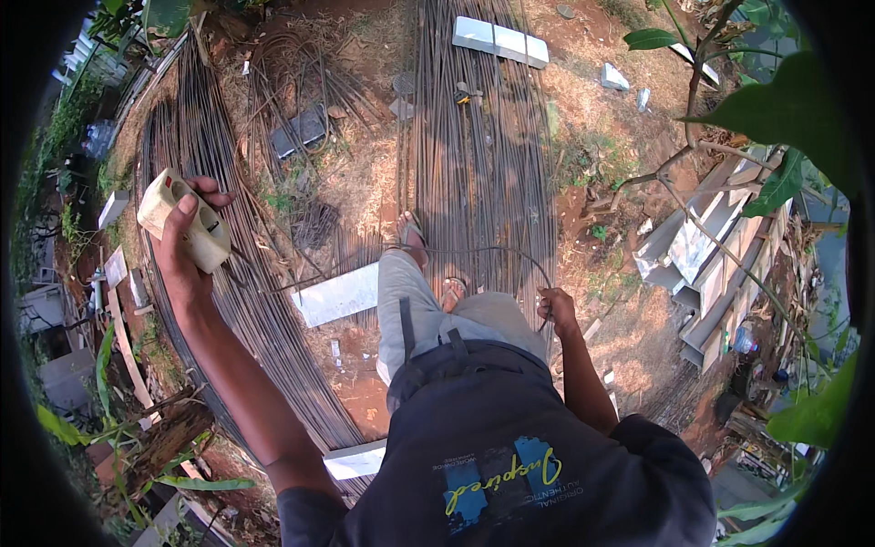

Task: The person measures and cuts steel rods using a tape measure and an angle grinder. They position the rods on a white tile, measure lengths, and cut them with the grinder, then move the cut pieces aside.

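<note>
Raised at the left, my left hand [187, 260] is closed around a worn off-white extension socket [157, 206] with round plug recesses and a small red part at its top. A thin dark cord [506, 250] crosses in front of my legs, from below the socket over to the right. My right hand [559, 311], low beside my right thigh, has its fingers curled around the cord's right end part. Whether the cord joins the socket is hard to make out. My sandalled feet are on or beside a bundle of long steel bars [483, 173].
More steel bars [196, 118] curve along the left. Pale blocks [499, 42] lie across and under the bars, one [339, 296] near my left leg. A small black-and-yellow tool [467, 95] rests ahead. At right are stacked channel beams [715, 246] and a leafy branch [693, 109].
</note>
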Demonstrator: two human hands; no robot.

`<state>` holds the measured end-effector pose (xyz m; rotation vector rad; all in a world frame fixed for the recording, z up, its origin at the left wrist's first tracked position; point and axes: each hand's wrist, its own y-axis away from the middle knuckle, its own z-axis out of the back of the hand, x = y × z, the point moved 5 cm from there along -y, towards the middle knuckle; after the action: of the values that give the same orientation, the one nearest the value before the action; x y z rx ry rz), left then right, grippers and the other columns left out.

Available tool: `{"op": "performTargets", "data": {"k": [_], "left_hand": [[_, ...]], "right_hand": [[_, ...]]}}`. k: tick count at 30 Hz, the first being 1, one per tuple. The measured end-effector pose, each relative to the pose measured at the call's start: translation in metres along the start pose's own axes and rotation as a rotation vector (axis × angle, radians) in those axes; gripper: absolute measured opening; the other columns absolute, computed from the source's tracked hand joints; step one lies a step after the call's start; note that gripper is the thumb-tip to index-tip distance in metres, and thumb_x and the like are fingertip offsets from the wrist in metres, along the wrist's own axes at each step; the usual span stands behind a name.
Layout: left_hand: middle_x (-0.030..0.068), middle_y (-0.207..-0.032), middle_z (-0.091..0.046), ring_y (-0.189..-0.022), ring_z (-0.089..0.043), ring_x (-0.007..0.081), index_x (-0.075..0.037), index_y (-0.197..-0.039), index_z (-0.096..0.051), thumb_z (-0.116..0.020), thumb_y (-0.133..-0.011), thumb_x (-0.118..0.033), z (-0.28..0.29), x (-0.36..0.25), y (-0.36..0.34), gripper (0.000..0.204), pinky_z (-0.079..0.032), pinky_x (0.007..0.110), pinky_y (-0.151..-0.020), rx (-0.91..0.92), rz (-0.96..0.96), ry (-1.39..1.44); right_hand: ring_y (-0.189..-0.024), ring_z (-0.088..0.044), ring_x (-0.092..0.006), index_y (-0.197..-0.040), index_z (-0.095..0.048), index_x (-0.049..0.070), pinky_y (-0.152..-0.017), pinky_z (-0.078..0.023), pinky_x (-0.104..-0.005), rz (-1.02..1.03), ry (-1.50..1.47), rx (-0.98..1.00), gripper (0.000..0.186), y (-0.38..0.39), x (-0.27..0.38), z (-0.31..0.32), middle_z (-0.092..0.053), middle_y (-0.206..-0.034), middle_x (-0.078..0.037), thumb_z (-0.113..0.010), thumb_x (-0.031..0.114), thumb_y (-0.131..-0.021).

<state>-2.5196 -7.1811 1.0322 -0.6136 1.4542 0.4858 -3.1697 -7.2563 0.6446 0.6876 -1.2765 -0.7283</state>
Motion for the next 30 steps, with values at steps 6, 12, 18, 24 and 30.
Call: {"op": "performTargets", "data": {"k": [6,12,18,24,30], "left_hand": [[0.0157,-0.11,-0.068,-0.095,-0.071,0.0258,0.004,-0.125,-0.058,-0.07,-0.09,-0.028,-0.086,0.04,-0.179,0.049,-0.056,0.049,-0.099,0.277,-0.014,0.076],[0.014,-0.107,-0.072,-0.098,-0.072,0.0244,0.003,-0.121,-0.061,-0.075,-0.078,-0.024,-0.198,0.128,-0.334,0.053,-0.055,0.038,-0.088,0.535,0.214,0.046],[0.0098,-0.118,-0.071,-0.103,-0.068,0.0201,-0.004,-0.129,-0.06,-0.084,-0.08,-0.025,-0.317,0.245,-0.361,0.059,-0.054,0.036,-0.093,1.056,0.493,-0.213],[0.018,-0.124,-0.068,-0.116,-0.064,0.0288,-0.003,-0.138,-0.057,-0.081,-0.072,-0.043,-0.412,0.284,-0.372,0.081,-0.051,0.041,-0.099,1.537,0.485,-0.511],[0.02,-0.125,-0.067,-0.116,-0.064,0.0335,-0.004,-0.134,-0.058,-0.077,-0.071,-0.049,-0.466,0.337,-0.464,0.08,-0.05,0.042,-0.098,1.756,0.353,-0.807]], "right_hand": [[-0.063,-0.058,-0.0126,-0.086,-0.064,0.009,-0.062,-0.054,-0.0278,0.061,-0.14,-0.123,0.025,-0.036,0.027,-0.069,-0.059,-0.074,-0.001,-0.083,0.025,-0.085],[-0.063,-0.062,-0.0149,-0.099,-0.071,0.001,-0.061,-0.055,-0.0282,0.099,-0.388,-0.398,0.023,-0.08,-0.001,-0.166,-0.066,-0.079,-0.007,-0.074,0.022,-0.09],[-0.064,-0.068,-0.0201,-0.096,-0.072,-0.004,-0.058,-0.055,-0.0321,-0.073,-0.248,-0.438,0.029,-0.058,0.015,-0.281,-0.071,-0.084,-0.013,-0.071,0.024,-0.092],[-0.06,-0.064,-0.0199,-0.093,-0.069,-0.005,-0.055,-0.051,-0.033,-0.337,-0.545,-0.615,0.023,-0.03,-0.052,-0.326,-0.065,-0.074,-0.01,-0.071,0.018,-0.091],[-0.071,-0.068,-0.0275,-0.094,-0.074,0.0,-0.063,-0.051,-0.0415,-0.34,0.251,-0.661,0.024,-0.091,-0.21,-0.367,-0.071,-0.079,-0.014,-0.068,0.023,-0.09]]}}
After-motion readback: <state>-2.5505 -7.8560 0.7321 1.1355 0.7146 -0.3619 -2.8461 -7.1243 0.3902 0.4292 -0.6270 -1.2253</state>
